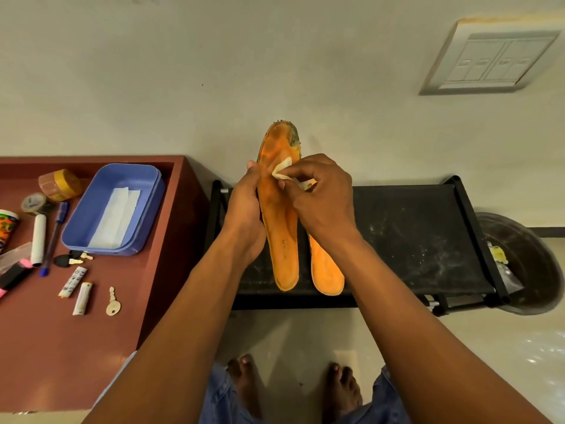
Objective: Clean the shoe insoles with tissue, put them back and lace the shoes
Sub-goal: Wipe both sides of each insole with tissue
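Observation:
My left hand (244, 203) grips an orange insole (279, 228) by its left edge and holds it upright over a black shoe rack (412, 234). The insole's toe end is stained dark. My right hand (324, 194) pinches a crumpled white tissue (282, 171) against the insole's upper part. A second orange insole (325, 270) lies on the rack just to the right, partly hidden behind my right wrist. No shoes or laces are in view.
A red-brown table (91, 332) on the left holds a blue box (146, 215) with folded tissue (117, 215) inside, tape rolls, pens, markers and a key (113, 302). A dark round bin (526, 264) stands right of the rack. The wall is close behind. My bare feet show below.

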Available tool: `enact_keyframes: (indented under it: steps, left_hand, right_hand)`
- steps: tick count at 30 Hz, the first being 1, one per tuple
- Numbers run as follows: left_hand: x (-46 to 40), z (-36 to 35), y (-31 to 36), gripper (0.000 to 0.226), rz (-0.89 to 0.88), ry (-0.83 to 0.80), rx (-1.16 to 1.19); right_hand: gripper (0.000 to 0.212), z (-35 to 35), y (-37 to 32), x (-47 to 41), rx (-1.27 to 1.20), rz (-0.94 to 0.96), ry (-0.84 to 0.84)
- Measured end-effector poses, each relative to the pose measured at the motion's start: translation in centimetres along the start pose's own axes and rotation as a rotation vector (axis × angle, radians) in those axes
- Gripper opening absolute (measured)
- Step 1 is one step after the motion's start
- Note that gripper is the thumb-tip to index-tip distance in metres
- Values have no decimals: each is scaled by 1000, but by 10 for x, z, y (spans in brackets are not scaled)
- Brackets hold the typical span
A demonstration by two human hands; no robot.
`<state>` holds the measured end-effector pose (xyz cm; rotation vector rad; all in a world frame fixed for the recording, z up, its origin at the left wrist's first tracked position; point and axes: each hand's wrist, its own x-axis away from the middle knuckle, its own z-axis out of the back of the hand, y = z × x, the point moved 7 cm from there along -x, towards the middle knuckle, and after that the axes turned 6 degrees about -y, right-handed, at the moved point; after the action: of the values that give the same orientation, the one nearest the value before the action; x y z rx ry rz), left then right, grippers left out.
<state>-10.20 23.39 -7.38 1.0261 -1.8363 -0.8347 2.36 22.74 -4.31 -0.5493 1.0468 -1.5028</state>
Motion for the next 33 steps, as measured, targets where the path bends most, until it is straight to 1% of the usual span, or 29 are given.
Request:
enact_keyframes:
  steps: [2, 6, 10, 12, 15, 18, 22, 25, 28, 33]
  left_hand:
    - [-2, -2, 1, 56, 0, -38, -4]
    - [-4, -5, -2, 66, 42, -105, 10]
    - [-3, 0, 0, 69, 42, -63, 34]
    - [-3, 2, 0, 70, 55, -43, 35]
    - [-2, 0, -2, 68, 81, -50, 30]
    - [0, -7, -5, 63, 107, -90, 19]
    - [1, -11, -10, 59, 157, -128, -38]
    - [-2, -8, -16, 60, 195, -144, -48]
    - [-2, -6, -13, 60, 179, -115, -15]
    - [-2, 8, -3, 68, 132, 18, 54]
  right_hand:
    - [11, 1, 1, 0, -42, -20, 16]
    - [23, 0, 4, 2, -157, -82, 19]
    - [6, -14, -6, 11, -162, -25, -36]
    - [6, -19, -8, 14, -143, 5, -30]
    - [7, -18, -8, 12, -96, 28, 28]
    - [4, -7, -5, 8, -37, 25, 118]
    - [3, 12, 9, -2, 6, -37, 241]
    - [3, 23, 17, -7, -16, -91, 275]
    - [6, 17, 12, -5, -64, -88, 193]
    - [12, -25, -9, 9, -133, -16, -94]
